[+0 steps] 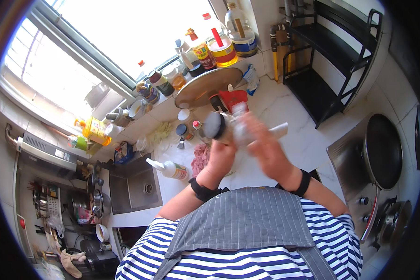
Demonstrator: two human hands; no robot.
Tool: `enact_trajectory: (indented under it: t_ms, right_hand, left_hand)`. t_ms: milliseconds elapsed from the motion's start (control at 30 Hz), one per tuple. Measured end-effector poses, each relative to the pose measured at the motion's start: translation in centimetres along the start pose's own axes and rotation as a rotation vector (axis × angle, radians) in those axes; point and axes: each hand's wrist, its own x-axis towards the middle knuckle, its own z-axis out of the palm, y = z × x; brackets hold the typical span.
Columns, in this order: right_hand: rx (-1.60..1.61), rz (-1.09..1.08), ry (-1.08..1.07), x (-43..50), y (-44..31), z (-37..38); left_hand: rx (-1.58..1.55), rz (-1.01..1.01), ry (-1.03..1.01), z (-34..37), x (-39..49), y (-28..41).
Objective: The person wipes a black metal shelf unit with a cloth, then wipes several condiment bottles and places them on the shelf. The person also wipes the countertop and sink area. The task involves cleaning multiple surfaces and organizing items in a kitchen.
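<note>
My left hand [221, 158] grips a jar with a dark lid [215, 126], held tilted above the counter. My right hand [267, 150] is blurred and presses a whitish cloth or paper [243, 131] against the jar's side; its exact material cannot be told. Behind the hands stands a red pouch with a white cap [233, 98], beside a dark object. A pink cloth [200, 159] lies crumpled left of my left wrist. Near it are a white spray bottle [175, 170], a small dark-lidded jar [184, 131] and a bottle with a red cap [196, 125].
A sink [136, 189] lies at the left. Bottles and jars line the window sill, with a large round lid [210, 85] leaning below them. At the right are a black shelf rack [322, 87] and a stove with a frying pan [383, 152].
</note>
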Motion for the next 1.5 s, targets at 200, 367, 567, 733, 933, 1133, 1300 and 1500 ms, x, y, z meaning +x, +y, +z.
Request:
enact_trajectory:
  t_ms: [200, 367, 567, 733, 933, 1133, 1300, 1500]
  right_hand:
    - [0.480, 0.558, -0.093, 2.6, 0.0, -0.7]
    - [0.179, 0.253, 0.045, 1.3, -0.4, 0.0]
    - [0.014, 0.092, -0.002, -0.2, 0.0, -0.4]
    - [0.017, 0.059, 0.014, -0.8, -0.1, -0.8]
    - [0.032, -0.015, -0.013, -1.0, 0.4, -0.5]
    - [0.496, 0.577, -0.068, -2.4, 1.5, -0.3]
    - [1.063, 0.655, 0.133, -2.1, 1.9, 0.7]
    - [0.663, 0.469, 0.429, -1.7, 1.6, 0.6]
  left_hand:
    - [0.276, -0.047, -0.249, 0.2, -1.2, 0.6]
    - [0.125, -0.193, -0.090, 0.4, -0.7, 1.5]
    - [0.384, 0.017, -0.242, 0.5, -0.8, 2.2]
    - [-0.189, -0.110, -0.150, -0.4, -1.2, 2.0]
    - [0.242, -0.125, -0.193, -0.6, -1.3, 2.1]
    - [-0.259, 0.007, -0.132, -1.6, -0.7, 3.0]
    - [-0.132, 0.025, -0.178, -1.0, -0.1, 2.6]
    - [-0.131, -0.133, -0.141, 0.2, 0.3, 2.5]
